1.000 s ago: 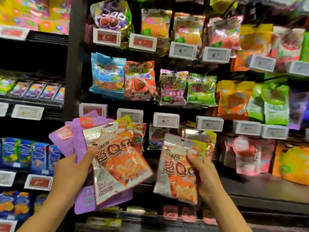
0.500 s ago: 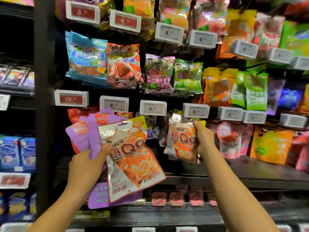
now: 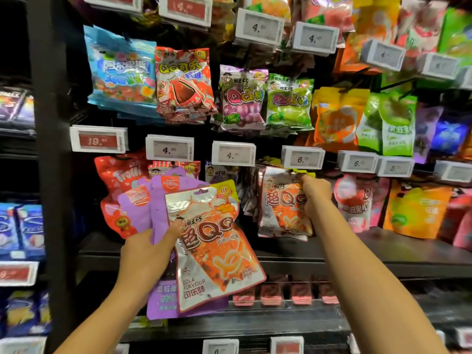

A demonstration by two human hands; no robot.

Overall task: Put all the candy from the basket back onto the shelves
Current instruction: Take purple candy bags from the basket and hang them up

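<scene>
A fan of glossy purple and orange-silver candy pouches (image 3: pixel 204 241) is gripped in the left hand (image 3: pixel 148 254), thumb curled across the front. One matching orange-silver cola pouch (image 3: pixel 283 203), a second ago held low, is now pinched at its top by the right hand (image 3: pixel 314 195) against the hanging row below the white price tag (image 3: pixel 302 157); hanging appears imminent, with several pouches remaining.

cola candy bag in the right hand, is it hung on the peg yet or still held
Still held: the right hand pinches the cola candy bag by its top corner, under the 6 price tag. Its peg is hidden.

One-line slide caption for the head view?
Right hand hangs a cola candy bag under the price tag; left hand holds more bags.
</scene>
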